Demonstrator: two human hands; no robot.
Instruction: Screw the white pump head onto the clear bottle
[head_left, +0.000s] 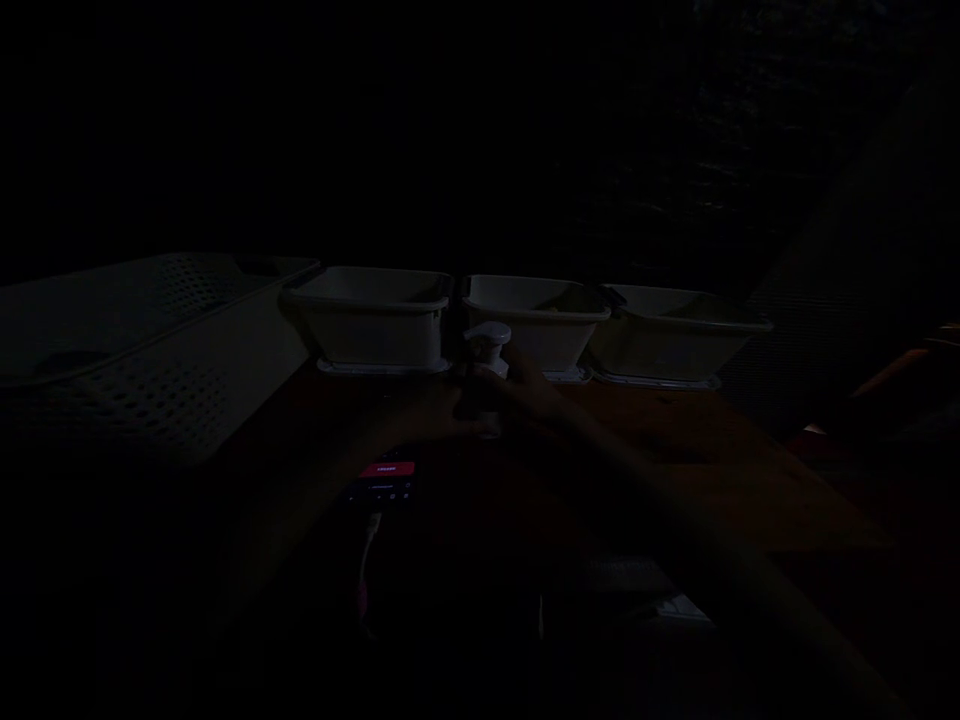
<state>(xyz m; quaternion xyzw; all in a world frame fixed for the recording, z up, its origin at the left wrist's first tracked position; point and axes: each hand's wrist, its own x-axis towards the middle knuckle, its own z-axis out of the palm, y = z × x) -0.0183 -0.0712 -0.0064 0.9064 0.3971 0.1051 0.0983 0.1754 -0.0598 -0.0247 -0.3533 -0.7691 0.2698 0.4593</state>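
Observation:
The scene is very dark. Both my hands meet at the middle of a wooden table around a small white object with a round cap, perhaps a bottle or pump. My left hand comes in from the left with fingers curled against its lower part. My right hand reaches from the lower right and wraps its side just under the cap. Right behind the object stand three white rectangular tubs: left tub, middle tub, right tub.
A large white perforated basket lies at the left. A phone with a lit red bar and a plugged-in cable lies near me on the table. Something orange shows at the right edge.

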